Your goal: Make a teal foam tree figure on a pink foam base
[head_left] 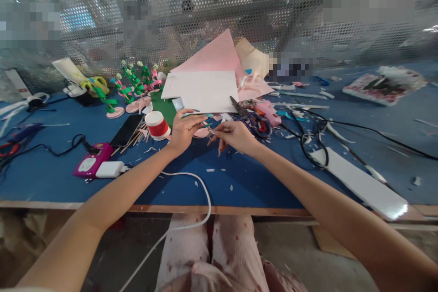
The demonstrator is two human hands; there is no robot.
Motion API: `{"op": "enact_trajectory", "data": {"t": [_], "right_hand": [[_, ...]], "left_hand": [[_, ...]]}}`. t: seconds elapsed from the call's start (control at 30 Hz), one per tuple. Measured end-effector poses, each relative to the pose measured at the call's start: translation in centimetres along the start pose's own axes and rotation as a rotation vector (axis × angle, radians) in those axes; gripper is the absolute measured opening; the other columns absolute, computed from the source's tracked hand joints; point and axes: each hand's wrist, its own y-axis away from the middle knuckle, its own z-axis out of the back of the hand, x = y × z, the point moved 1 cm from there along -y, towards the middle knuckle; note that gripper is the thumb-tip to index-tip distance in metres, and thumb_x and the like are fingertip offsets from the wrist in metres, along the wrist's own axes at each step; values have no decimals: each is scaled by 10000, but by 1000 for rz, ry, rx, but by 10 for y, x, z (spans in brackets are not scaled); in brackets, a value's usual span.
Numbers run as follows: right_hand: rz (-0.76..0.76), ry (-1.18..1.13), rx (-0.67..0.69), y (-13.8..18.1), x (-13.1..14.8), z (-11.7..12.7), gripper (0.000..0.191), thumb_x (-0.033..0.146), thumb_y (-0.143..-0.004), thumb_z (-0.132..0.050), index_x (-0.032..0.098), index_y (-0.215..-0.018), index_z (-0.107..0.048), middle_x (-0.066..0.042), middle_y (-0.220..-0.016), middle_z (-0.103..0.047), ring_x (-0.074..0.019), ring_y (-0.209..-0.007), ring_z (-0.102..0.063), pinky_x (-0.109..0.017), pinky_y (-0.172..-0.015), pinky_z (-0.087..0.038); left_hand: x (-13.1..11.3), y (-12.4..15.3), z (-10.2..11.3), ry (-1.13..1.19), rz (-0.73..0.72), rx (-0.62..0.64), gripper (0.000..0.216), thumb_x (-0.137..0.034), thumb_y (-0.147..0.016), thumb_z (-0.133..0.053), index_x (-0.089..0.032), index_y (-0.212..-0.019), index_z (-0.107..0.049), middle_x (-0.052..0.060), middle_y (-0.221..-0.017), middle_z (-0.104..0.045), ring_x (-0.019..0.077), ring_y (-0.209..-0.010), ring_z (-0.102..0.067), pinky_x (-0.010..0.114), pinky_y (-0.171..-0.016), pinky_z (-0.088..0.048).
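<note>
My left hand [185, 128] is closed in a pinch over the blue table [51, 178], its fingertips on a thin green strip [204, 124] that lies above a pink foam disc [201, 132]. My right hand [233, 135] is also pinched, meeting the left at the strip's end; what it grips is too small to name. A red-and-white tape roll [157, 125] stands just left of my left hand. Scissors [251, 116] lie just beyond my right hand.
White and pink foam sheets [201, 89] are stacked behind the hands. Green-and-pink paper flowers on discs [128, 86] stand at the back left. A phone [127, 129], wooden sticks, a pink device with white charger [97, 164], black cables [318, 137] and a white strip [362, 185] lie around.
</note>
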Motion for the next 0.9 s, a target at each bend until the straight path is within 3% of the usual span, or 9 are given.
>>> {"op": "enact_trajectory", "data": {"t": [0.2,0.43,0.67,0.9], "right_hand": [[-15,-2,-22,0,2,-1,324,450,-665,-679,141,-698,-587,-52,-647,-693,-101,-374,-565,-218,-395,-502],[-44,-89,-54,-1,1,-1,335,451,-620,-717,160,-714,-579,-45,-666,-697,-129,-408,-600,-239,-416,-526],[-64,-94,-14,0,2,-5,301,432,-661,-695,161,-738,-591,-62,-719,-710,-160,-487,-649,-252,-481,-550],[-41,-110,-34,1,3,-6,380,479,-612,-711,152,-744,-571,-59,-706,-703,-157,-510,-658,-227,-484,-545]], "left_hand": [[2,3,-1,-29,2,-7,231,-279,-806,-563,-258,-1020,-647,34,-936,-709,185,-1021,-558,431,-877,-462],[-3,3,1,-134,58,-103,564,-447,-733,-604,-244,-1245,-482,88,-1134,-615,213,-1093,-510,382,-929,-442],[-9,2,1,-92,10,-138,443,-353,-779,-592,-270,-1204,-499,50,-1059,-642,197,-1086,-515,386,-919,-457],[-12,2,2,-33,38,-142,516,-349,-777,-601,-295,-1264,-438,59,-1056,-640,205,-1077,-510,421,-918,-450]]}}
